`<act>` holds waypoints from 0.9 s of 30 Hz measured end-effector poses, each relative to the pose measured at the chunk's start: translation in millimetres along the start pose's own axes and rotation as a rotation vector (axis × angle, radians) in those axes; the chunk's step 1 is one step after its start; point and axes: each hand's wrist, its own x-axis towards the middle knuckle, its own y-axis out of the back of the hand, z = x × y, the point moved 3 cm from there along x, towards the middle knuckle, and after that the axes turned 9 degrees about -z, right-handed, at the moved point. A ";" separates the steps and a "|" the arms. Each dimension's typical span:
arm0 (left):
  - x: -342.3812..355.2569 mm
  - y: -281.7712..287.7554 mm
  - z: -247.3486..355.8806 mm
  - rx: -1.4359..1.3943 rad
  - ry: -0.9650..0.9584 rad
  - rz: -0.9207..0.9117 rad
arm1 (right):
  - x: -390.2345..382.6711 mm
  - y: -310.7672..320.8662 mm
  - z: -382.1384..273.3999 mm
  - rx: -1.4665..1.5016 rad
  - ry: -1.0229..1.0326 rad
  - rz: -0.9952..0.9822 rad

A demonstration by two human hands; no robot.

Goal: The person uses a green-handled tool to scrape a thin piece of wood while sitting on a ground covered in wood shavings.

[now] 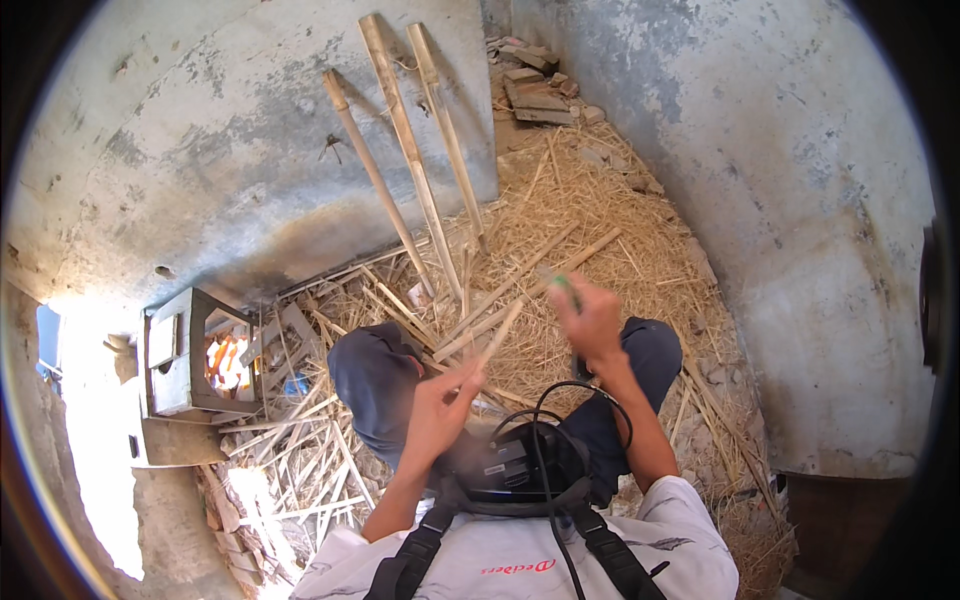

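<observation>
Left hand [440,405] fingers pinching thin bamboo strip [500,335], long axis running up-right toward bamboo poles [410,150]. Right hand [592,320] just right of strip, blurred, fingers closed around green-handled tool [566,290].

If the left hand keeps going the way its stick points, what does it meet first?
Probably the bamboo strips lying across the straw; the left hand aims its thin stick up-right toward them, though depth is unclear.

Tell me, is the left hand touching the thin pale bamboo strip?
Touching: the head view shows the left hand closed around the thin pale bamboo strip, which sticks out above the fingers.
</observation>
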 end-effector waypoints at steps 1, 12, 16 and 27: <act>-5.7 1.4 -0.2 -0.007 0.026 0.001 | 5.9 11.8 8.4 0.020 -0.040 0.036; -0.7 -1.5 7.2 -0.010 0.034 0.080 | -14.5 -10.4 -30.1 0.175 0.402 -0.203; 2.7 -4.1 10.2 0.091 -0.032 0.085 | -17.1 -18.0 -37.5 0.148 0.442 -0.275; 6.5 -9.0 8.5 -0.070 -0.031 0.043 | -14.2 -13.4 -41.0 0.099 0.399 -0.226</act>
